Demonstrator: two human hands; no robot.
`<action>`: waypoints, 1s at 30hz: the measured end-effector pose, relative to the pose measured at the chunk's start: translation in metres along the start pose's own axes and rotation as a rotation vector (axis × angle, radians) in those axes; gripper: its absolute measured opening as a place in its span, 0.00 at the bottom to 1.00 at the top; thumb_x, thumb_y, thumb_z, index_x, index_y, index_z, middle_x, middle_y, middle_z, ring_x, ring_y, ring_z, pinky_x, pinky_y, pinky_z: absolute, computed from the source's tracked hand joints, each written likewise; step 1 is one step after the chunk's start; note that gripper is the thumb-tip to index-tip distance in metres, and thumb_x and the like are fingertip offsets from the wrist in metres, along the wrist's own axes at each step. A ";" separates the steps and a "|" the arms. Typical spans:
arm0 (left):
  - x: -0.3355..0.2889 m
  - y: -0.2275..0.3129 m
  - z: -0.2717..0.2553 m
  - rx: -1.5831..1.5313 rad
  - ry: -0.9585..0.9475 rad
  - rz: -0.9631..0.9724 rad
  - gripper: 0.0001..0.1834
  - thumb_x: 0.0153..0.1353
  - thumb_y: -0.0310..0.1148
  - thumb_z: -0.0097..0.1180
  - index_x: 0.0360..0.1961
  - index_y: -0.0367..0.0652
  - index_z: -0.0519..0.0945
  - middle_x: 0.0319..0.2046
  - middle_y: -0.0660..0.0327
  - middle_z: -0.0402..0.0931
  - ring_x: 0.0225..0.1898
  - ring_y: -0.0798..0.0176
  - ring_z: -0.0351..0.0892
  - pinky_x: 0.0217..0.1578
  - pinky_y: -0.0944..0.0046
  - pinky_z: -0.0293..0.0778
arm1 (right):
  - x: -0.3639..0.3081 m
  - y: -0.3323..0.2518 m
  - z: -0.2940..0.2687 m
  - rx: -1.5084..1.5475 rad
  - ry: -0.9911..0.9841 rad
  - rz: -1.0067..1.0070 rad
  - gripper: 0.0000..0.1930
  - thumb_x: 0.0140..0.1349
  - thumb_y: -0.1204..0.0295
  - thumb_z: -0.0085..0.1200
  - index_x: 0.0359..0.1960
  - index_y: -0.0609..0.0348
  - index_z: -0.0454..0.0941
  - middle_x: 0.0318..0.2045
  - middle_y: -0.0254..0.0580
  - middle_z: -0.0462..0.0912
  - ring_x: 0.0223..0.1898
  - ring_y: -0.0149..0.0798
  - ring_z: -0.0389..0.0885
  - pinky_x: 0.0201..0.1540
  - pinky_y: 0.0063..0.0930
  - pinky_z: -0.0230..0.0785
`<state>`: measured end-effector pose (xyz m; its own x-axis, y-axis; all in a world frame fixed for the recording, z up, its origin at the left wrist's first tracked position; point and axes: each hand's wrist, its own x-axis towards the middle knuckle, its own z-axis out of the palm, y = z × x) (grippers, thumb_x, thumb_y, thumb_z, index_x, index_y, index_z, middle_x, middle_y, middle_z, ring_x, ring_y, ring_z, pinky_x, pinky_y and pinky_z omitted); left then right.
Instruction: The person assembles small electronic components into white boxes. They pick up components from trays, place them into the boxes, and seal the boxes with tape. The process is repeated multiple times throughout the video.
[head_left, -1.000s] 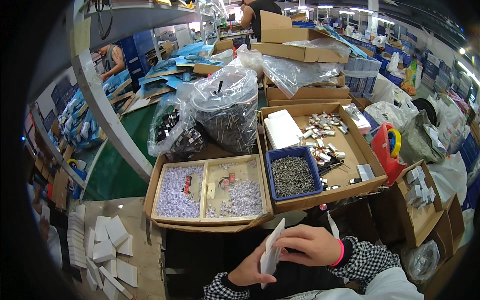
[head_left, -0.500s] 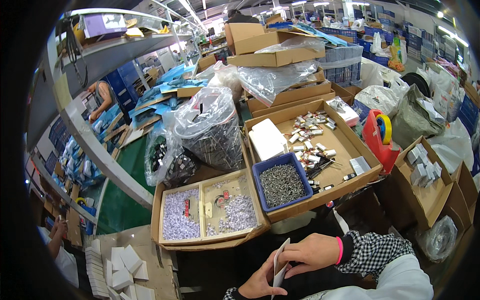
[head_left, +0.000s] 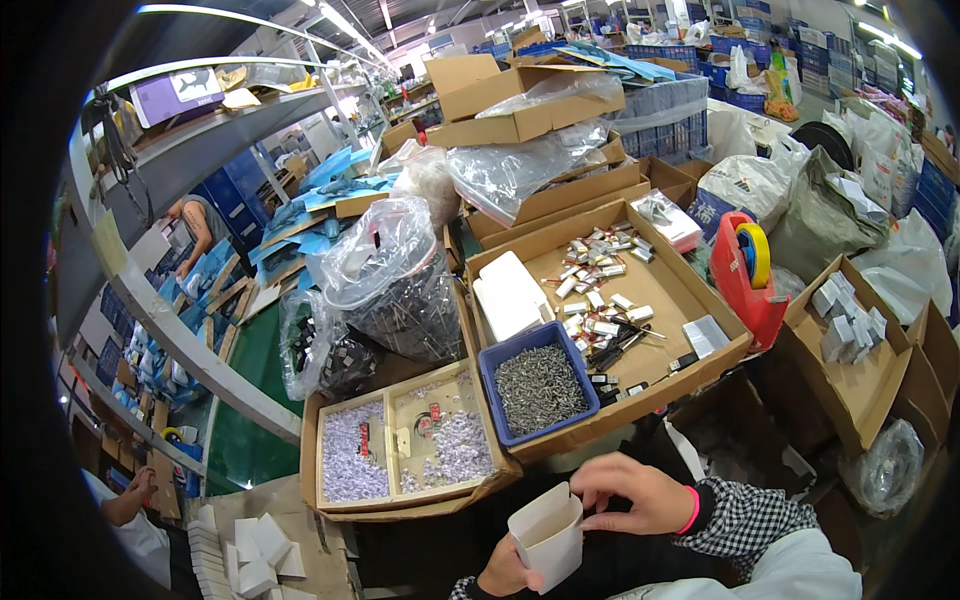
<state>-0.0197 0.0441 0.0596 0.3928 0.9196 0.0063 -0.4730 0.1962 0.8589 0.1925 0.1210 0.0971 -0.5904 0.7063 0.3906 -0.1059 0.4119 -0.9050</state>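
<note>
White box [head_left: 556,553] had turned from edge-on to open-mouthed, gripped in the left hand [head_left: 506,570]. Right hand [head_left: 635,497] was half-curled at its edge, contact unclear. Likely box-opening; next move called for squaring it up.

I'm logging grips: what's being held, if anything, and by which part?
An open white box, by its lower left side, in the left hand. Whether the right hand grips its right edge is unclear.
</note>
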 end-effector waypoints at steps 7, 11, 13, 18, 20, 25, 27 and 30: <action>-0.009 -0.034 0.005 -0.372 -0.087 0.021 0.40 0.52 0.37 0.66 0.62 0.36 0.60 0.56 0.53 0.66 0.56 0.57 0.67 0.57 0.58 0.63 | -0.031 0.019 0.003 0.124 -0.031 0.139 0.25 0.54 0.70 0.64 0.54 0.63 0.73 0.39 0.44 0.80 0.39 0.35 0.79 0.43 0.24 0.72; -0.023 -0.049 -0.010 -0.146 0.054 -0.147 0.50 0.50 0.54 0.64 0.65 0.37 0.56 0.62 0.56 0.61 0.62 0.57 0.62 0.62 0.55 0.57 | -0.041 0.020 0.006 0.113 0.016 0.154 0.24 0.53 0.70 0.64 0.52 0.63 0.75 0.38 0.47 0.82 0.40 0.36 0.81 0.44 0.24 0.72; -0.030 -0.051 -0.020 -0.230 0.087 -0.200 0.44 0.54 0.50 0.62 0.64 0.36 0.58 0.61 0.55 0.63 0.62 0.56 0.62 0.62 0.54 0.58 | -0.044 0.023 0.006 0.087 -0.009 0.178 0.23 0.54 0.71 0.64 0.52 0.63 0.75 0.39 0.48 0.83 0.39 0.37 0.83 0.44 0.24 0.73; -0.032 -0.062 -0.023 0.166 0.232 -0.193 0.28 0.65 0.45 0.51 0.58 0.35 0.67 0.50 0.60 0.74 0.50 0.65 0.73 0.52 0.63 0.69 | -0.051 0.039 0.007 0.185 -0.024 0.417 0.21 0.55 0.75 0.61 0.52 0.62 0.74 0.40 0.46 0.83 0.40 0.30 0.82 0.44 0.23 0.74; -0.034 -0.068 -0.010 -0.004 0.385 -0.217 0.23 0.66 0.35 0.50 0.59 0.35 0.66 0.48 0.58 0.75 0.48 0.67 0.74 0.49 0.65 0.72 | -0.057 0.045 0.008 0.234 -0.025 0.512 0.23 0.55 0.78 0.61 0.54 0.67 0.72 0.43 0.44 0.82 0.43 0.29 0.79 0.48 0.24 0.73; -0.039 -0.073 0.007 0.014 0.592 -0.163 0.22 0.64 0.25 0.50 0.59 0.35 0.66 0.48 0.55 0.75 0.46 0.67 0.75 0.46 0.68 0.74 | -0.068 0.056 0.029 0.228 0.006 0.735 0.26 0.55 0.79 0.61 0.56 0.64 0.69 0.42 0.46 0.82 0.43 0.30 0.79 0.48 0.25 0.73; -0.042 -0.074 0.007 0.033 0.609 -0.094 0.24 0.63 0.23 0.52 0.60 0.38 0.66 0.48 0.55 0.75 0.47 0.67 0.75 0.46 0.69 0.74 | -0.071 0.059 0.037 0.191 0.122 0.715 0.25 0.55 0.77 0.61 0.55 0.63 0.69 0.39 0.46 0.83 0.41 0.30 0.81 0.47 0.23 0.74; -0.044 -0.076 0.002 0.112 0.571 -0.030 0.23 0.62 0.22 0.52 0.60 0.39 0.67 0.48 0.54 0.75 0.47 0.67 0.75 0.46 0.70 0.73 | -0.076 0.062 0.047 0.179 0.209 0.653 0.26 0.54 0.77 0.62 0.55 0.62 0.68 0.38 0.48 0.83 0.39 0.31 0.82 0.44 0.23 0.75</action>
<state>0.0004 -0.0122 -0.0053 -0.0974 0.9582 -0.2689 -0.3697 0.2160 0.9037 0.1931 0.0655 0.0030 -0.4136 0.8799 -0.2339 0.0773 -0.2221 -0.9720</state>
